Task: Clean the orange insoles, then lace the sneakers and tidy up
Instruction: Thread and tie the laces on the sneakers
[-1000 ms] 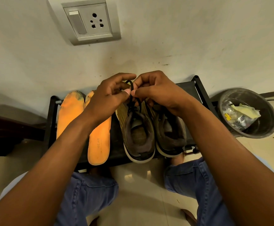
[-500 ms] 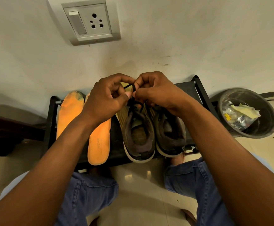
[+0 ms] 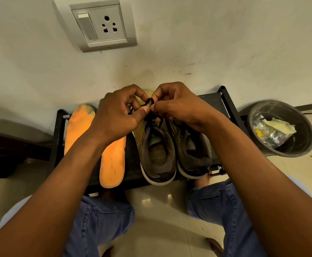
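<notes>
Sneakers (image 3: 171,149) frame centre on black rack (image 3: 227,101), brown, white-soled. Left hand (image 3: 118,115), right hand (image 3: 177,106) both pinch black lace (image 3: 149,102) loop. Orange insoles (image 3: 112,164) left, grimy toe.

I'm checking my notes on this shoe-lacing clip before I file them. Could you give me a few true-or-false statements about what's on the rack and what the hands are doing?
1. Both hands pinch the black lace above the left sneaker. True: the left hand and right hand meet at it.
2. The orange insoles are inside the sneakers. False: they lie on the black rack, to the left of the shoes.
3. The bin on the right holds rubbish. True.
4. A plug sits in the wall socket. False: its holes are bare.
5. The right sneaker stands on the floor. False: it stands on the rack beside the other.
</notes>
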